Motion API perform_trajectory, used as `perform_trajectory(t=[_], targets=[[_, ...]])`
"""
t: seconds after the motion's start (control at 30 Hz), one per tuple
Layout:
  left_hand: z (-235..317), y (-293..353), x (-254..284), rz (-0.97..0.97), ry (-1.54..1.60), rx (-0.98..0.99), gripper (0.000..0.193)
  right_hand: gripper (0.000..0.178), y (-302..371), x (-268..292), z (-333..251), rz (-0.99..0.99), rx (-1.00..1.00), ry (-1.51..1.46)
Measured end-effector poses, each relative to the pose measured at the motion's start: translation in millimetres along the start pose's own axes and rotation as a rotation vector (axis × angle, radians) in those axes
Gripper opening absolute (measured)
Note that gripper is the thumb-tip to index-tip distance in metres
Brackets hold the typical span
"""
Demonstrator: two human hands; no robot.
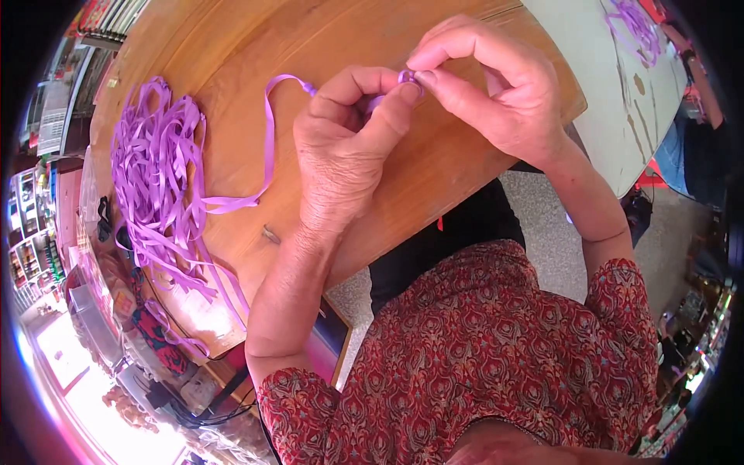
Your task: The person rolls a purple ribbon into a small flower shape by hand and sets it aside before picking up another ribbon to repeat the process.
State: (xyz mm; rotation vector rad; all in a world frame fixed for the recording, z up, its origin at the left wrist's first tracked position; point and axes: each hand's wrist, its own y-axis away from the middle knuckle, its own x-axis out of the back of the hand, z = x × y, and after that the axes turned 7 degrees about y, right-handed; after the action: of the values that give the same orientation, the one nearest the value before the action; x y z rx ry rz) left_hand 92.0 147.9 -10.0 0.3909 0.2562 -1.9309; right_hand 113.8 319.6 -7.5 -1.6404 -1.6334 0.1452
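Note:
Both of my hands meet above the wooden table [232,93], working on a purple ribbon. My left hand [349,132] pinches a small looped or knotted piece of the ribbon [408,77] between thumb and forefinger. The fingertips of my right hand [496,93], thumb and forefinger together, touch the same small loop from the right. From behind my left hand the ribbon strand [269,147] runs left in a curve to a large tangled heap of purple ribbon [159,170]. Whatever lies inside my curled left fingers is mostly hidden.
At the upper right a white table [597,85] holds another purple ribbon bundle [637,31], with another person's arm [701,85] beside it. Loose ribbon ends hang over the table's left edge. Bags and cables [194,403] crowd the lower left; shelves stand at the far left.

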Motion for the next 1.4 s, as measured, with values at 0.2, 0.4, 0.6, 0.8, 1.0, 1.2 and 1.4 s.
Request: perform_trajectory(t=[0.2, 0.4, 0.6, 0.8, 1.0, 1.2, 1.4], targets=[[1.9, -0.7, 0.6, 0.005, 0.024, 0.008, 0.007, 0.018, -0.3, 4.8, -8.2, 0.046, 0.078, 0.071], [-0.2, 0.3, 3.4, -0.032, 0.062, -0.002, 0.008, 0.017, -2.4, 5.0, -8.6, -0.008, 0.136, 0.187], [-2.0, -0.5, 5.4, -0.083, 0.077, -0.021, 0.009, 0.015, -0.8, 7.4, -1.2, -0.059, 0.014, 0.042], [-4.1, -2.0, 9.4, -0.123, 0.087, -0.038, 0.01, 0.016, -1.6, 9.6, 1.6, -0.087, 0.002, -0.016], [-6.0, -2.9, 11.5, -0.152, 0.09, -0.038, 0.01, 0.019, -1.9, 10.8, 2.8, -0.094, 0.027, -0.024], [-5.8, -5.4, 14.5, -0.198, 0.068, -0.054, 0.009, 0.018, -3.5, 10.7, 0.8, -0.089, 0.042, -0.016], [-3.2, -2.6, 10.7, -0.178, 0.035, -0.022, 0.01, 0.013, -0.6, 11.2, 4.9, -0.09, 0.044, -0.038]])
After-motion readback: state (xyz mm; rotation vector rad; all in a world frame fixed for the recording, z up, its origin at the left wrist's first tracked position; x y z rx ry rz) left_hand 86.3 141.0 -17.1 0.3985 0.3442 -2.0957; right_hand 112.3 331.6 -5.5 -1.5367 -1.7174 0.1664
